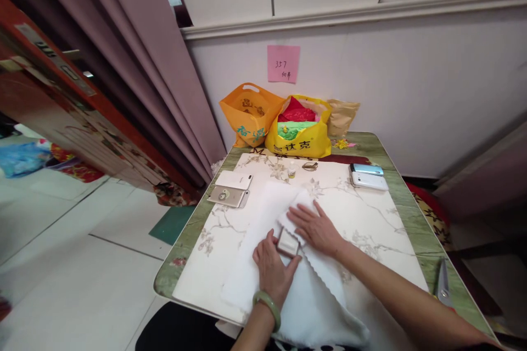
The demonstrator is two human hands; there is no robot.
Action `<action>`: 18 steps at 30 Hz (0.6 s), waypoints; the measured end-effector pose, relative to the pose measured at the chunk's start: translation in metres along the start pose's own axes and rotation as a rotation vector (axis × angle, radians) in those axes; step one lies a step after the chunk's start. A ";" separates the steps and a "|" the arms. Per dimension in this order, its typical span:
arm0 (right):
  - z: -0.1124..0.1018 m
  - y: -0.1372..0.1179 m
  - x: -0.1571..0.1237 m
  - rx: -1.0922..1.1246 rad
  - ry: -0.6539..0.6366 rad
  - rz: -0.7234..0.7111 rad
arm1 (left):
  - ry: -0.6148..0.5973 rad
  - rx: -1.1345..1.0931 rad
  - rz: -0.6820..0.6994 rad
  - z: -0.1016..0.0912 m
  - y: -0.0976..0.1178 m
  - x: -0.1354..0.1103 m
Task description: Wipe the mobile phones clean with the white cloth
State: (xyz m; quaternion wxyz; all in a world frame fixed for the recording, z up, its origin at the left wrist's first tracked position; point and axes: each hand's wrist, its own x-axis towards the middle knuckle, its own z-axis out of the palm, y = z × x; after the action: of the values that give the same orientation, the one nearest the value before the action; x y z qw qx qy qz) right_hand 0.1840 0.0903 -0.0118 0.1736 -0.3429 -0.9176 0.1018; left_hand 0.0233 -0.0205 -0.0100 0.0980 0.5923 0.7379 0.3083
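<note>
– Both hands, where are they?
– Left hand (274, 266), with a green bangle at the wrist, has its thumb and fingers closed around a small flat object (288, 242). Right hand (315, 227) lies just beside it, fingers spread, palm flat on the white cloth (263, 230).
– What does the object look like?
– Rectangular and thin, with a pale face and a dark brownish rim. What it is, I cannot tell. It sits on the cloth between the two hands, near the front middle of the table (407, 219).
– And the cloth?
– One cloth, plain white and soft, with a zigzag-cut edge. One flap is folded over under the right hand, and the near end hangs over the table's front edge.
– Count the rest.
– Four phones. Two lie to the left, a white one (234, 179) and a gold one (228, 196) with a ring on its back. Two lie to the right, a light blue one (367, 169) touching a white one (369, 181).
– Bags?
– Three against the wall: an orange bag (249, 112), a yellow bag (302, 140) holding red and green material, and a tan bag (342, 115). One pink note (283, 63) is stuck on the wall above them, and one pair of scissors (442, 282) lies at the table's right edge.
</note>
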 end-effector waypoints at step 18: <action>0.002 0.029 -0.006 0.950 0.651 0.741 | 0.109 0.067 0.205 0.002 -0.001 -0.006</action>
State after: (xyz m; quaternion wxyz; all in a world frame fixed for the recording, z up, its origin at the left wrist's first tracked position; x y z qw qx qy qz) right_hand 0.2047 0.1075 -0.0242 0.5261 -0.5340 -0.4965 0.4378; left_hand 0.0255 -0.0255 -0.0139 0.0058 0.6499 0.6876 0.3239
